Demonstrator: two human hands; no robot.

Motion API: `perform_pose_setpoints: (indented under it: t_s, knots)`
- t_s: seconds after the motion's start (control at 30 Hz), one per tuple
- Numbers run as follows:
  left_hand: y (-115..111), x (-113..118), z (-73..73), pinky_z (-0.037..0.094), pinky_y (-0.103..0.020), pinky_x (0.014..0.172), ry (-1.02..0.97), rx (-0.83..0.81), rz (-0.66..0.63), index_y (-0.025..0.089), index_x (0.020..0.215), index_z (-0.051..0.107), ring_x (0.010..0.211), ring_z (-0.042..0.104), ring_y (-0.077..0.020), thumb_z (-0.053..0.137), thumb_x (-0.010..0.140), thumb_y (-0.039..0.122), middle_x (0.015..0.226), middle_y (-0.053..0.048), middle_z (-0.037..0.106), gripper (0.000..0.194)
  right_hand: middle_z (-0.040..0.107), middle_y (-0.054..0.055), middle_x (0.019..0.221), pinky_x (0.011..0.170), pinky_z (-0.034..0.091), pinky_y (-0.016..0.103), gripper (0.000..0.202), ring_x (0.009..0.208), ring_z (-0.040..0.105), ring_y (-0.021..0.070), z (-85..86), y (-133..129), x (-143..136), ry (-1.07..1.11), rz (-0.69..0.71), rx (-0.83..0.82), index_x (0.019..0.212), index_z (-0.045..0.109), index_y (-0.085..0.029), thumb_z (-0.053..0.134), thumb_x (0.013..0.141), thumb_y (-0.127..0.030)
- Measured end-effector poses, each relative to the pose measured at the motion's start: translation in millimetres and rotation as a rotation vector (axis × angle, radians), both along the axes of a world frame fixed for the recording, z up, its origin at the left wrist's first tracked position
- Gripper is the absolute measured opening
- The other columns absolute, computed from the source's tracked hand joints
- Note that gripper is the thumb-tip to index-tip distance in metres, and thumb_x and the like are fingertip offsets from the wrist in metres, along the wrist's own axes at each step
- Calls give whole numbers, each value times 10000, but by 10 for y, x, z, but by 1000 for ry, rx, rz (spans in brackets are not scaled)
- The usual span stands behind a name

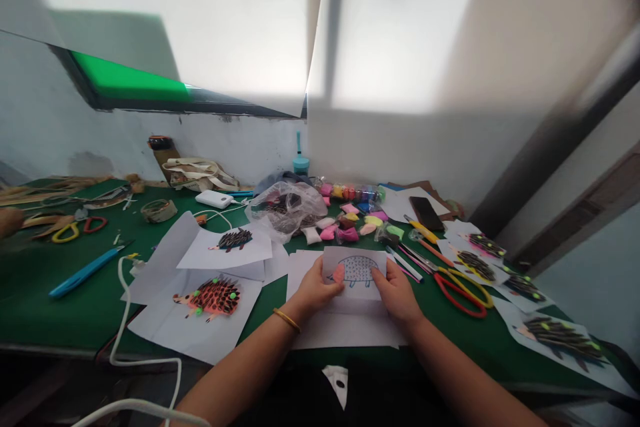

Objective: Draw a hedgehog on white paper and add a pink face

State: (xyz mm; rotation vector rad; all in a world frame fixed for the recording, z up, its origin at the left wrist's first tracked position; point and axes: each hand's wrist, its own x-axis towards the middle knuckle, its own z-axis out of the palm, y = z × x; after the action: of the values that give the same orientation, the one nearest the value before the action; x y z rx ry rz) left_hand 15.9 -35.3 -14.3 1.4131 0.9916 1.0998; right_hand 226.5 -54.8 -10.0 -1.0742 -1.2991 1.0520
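Between my two hands is a sheet of white paper (pixel 357 260) bearing a blue outlined hedgehog drawing with a pink face. My left hand (pixel 320 287) grips its left edge, the thumb lying on the pink face. My right hand (pixel 397 290) pinches the right edge, its thumb over the end of the drawn body. Beneath the held sheet, more white paper (pixel 340 333) lies on the green table. A finished pink hedgehog picture (pixel 215 297) lies to the left of my left hand. Red and yellow scissors (pixel 463 290) lie right of my right hand.
Small colourful packets of clay (pixel 345 232) and a clear plastic bag (pixel 287 207) sit behind my hands. A dark phone (pixel 426 213) and several hedgehog pictures (pixel 475 265) are at right. A blue cutter (pixel 90 270) and white cable (pixel 123 320) lie left.
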Motion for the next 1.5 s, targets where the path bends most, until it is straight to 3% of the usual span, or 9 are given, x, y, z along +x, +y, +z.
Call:
perform_pose_setpoints:
  t_s: [0.23,0.47,0.8,1.03,1.17,1.23,1.3,1.4,1.5]
  knots:
    - [-22,4,52,482,-456,981,-131,-12,-95,163,1292,485,1132,611,-296,769,731,375,1267,-140,621,664,727,77,1054,826,563,440,458,953,684,287,-7,8,22,-76,-56,15,1144,612,-207,586,852,-558]
    - [19,-14,-2,428,-450,1045,15,89,17,175,1305,499,1162,585,-296,846,624,286,1258,-117,623,771,708,79,1125,869,552,440,464,1004,674,284,-1,-1,-6,-39,-7,34,1197,585,-216,589,862,-538]
    - [-56,9,84,541,-351,780,-88,-66,5,151,1226,563,966,660,-265,748,749,482,1128,-120,676,610,704,92,1136,883,550,459,452,1003,674,291,3,0,6,-50,-16,23,1168,588,-212,596,856,-539]
    - [-39,5,106,525,-338,802,-124,-83,-37,147,1230,542,973,649,-247,761,747,449,1146,-120,660,610,711,76,1103,859,550,456,427,973,678,288,14,-10,12,-94,-40,31,1167,595,-219,568,864,-519]
    - [-64,-47,96,513,-330,762,74,61,87,143,1388,403,874,636,-211,709,795,454,1040,-97,647,737,711,71,1067,860,538,411,363,972,669,270,27,6,69,-248,-76,57,1130,609,-209,521,880,-457]
    - [-152,-94,124,515,-350,765,225,191,200,162,1416,375,886,619,-204,582,891,426,1093,-105,608,623,706,66,1061,875,522,388,342,973,659,257,36,24,117,-406,-90,75,1135,616,-206,493,882,-400]
    - [-297,-131,177,491,-398,874,425,420,271,195,1347,466,1045,575,-236,574,891,322,1202,-117,561,485,699,57,1054,879,509,373,352,965,651,244,37,41,162,-582,-55,72,1179,609,-216,464,881,-336]
    - [-547,-144,248,449,-438,944,735,694,110,241,1072,652,1066,557,-245,543,889,211,1131,-80,599,215,661,82,1130,920,481,388,465,1039,616,256,24,46,199,-817,-67,102,1310,541,-218,490,851,-273]
    - [-725,-122,250,464,-432,919,891,750,-67,247,966,681,1053,564,-253,598,859,230,1148,-72,603,137,584,134,1239,983,431,458,572,1156,535,305,25,0,175,-934,-264,246,1388,485,-196,540,820,-247]
